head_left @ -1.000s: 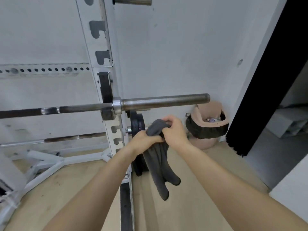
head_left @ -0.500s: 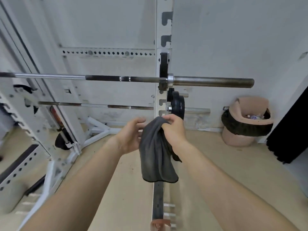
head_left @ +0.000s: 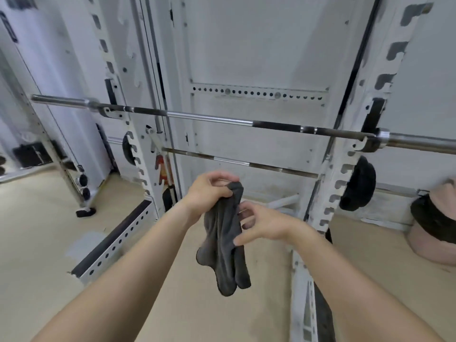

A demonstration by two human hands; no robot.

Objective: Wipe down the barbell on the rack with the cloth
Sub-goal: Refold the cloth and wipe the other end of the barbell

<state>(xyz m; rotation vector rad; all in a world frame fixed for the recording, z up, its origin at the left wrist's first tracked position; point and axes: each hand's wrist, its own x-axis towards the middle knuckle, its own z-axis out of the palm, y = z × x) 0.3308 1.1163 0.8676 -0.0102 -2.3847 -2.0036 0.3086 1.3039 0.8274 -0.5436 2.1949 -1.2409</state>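
While our left hand (head_left: 209, 191) pinches the top of the cloth (head_left: 223, 240) and our right hand (head_left: 261, 223) touches its side with fingers loosely spread, the barbell (head_left: 209, 118) lies above and ahead on the rack (head_left: 345, 154), running left-right, left hand slightly nearer.
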